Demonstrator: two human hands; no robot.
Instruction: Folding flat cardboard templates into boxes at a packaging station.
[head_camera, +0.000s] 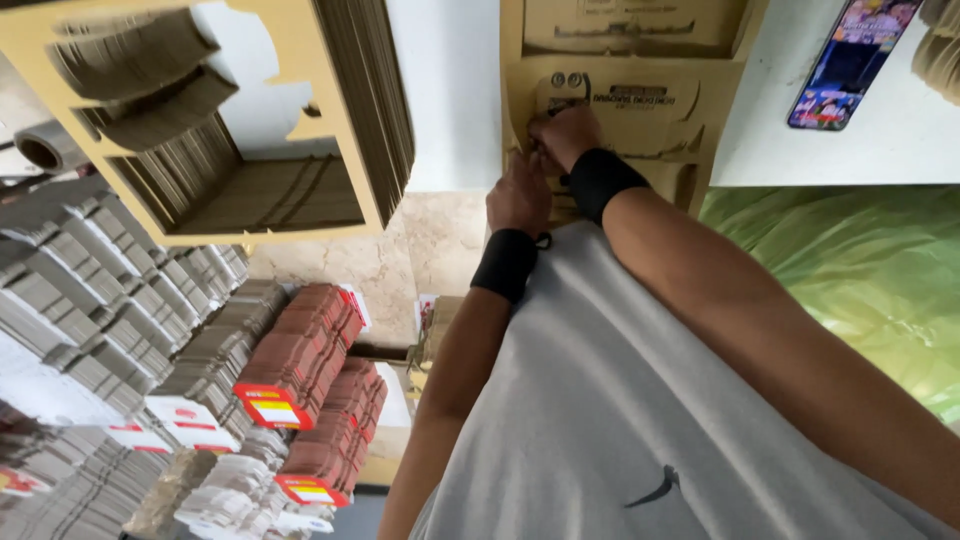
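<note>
Left hand: the left hand (518, 195), black wristband at the wrist, sits at upper centre of the frame, fingers closed on the lower edge of the flat tan die-cut cardboard sheet (640, 110).
Right hand: the right hand (566, 135), also wristbanded, lies just above the left, fingers pinched together on the same sheet.
Cardboard sheet: lies at top centre, on a stack of like sheets, between the white table (860, 150) and the white wall.
Phone: a dark smartphone (850, 60) with lit screen lies on the table, upper right.
Left side: stacks of folded grey cardboard blanks (90, 320) and red-brown banded bundles (300, 360), lower left.
Upper left: a tall stack of tan cut-out frames (230, 140).
</note>
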